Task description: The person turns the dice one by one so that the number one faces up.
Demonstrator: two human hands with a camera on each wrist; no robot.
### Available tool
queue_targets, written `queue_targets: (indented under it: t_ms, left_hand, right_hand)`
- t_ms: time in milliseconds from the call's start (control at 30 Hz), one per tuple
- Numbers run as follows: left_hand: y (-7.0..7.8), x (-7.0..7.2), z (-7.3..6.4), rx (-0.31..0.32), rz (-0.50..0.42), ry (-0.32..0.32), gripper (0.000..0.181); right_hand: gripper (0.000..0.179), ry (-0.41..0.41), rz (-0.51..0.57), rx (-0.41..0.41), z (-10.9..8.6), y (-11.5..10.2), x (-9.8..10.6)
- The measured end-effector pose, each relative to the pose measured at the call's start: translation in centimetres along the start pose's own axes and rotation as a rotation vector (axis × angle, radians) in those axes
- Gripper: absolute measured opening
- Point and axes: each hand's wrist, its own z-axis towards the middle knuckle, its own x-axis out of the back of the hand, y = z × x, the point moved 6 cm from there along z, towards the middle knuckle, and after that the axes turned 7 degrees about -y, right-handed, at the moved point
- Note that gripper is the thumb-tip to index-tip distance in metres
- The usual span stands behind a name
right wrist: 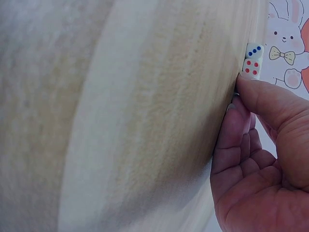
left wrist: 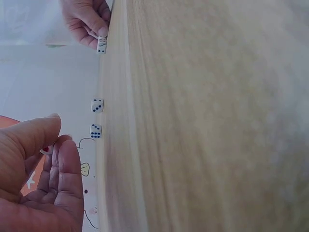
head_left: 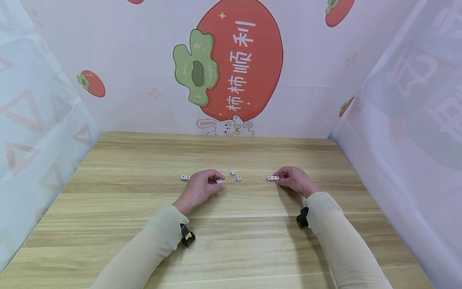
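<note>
My left hand pinches a white die between thumb and fingertips, just above the wooden table. In the left wrist view that die is mostly hidden by the fingers, with a red dot showing. To the right, my right hand grips the right end of a short row of dice, thumb and fingertips round the end die. The right wrist view shows a blue-dotted die and a red-dotted die against the thumb; the fingers cover what lies beyond.
Between the hands lie two loose dice, one farther back and one nearer. A pair of dice sits together left of the left hand. Printed cloth hangs behind and on both sides of the wooden table.
</note>
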Motion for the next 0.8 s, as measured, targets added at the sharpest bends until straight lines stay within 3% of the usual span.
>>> queue_targets:
  t_ms: [167, 800]
  left_hand:
    - [-0.06, 0.03, -0.09, 0.026, -0.026, -0.005, 0.021]
    - [0.19, 0.11, -0.13, 0.016, -0.006, 0.006, 0.025]
  right_hand:
    - [0.016, 0.002, 0.001, 0.001, 0.02, 0.04, -0.06]
    - [0.016, 0.004, 0.001, -0.008, 0.13, -0.01, 0.03]
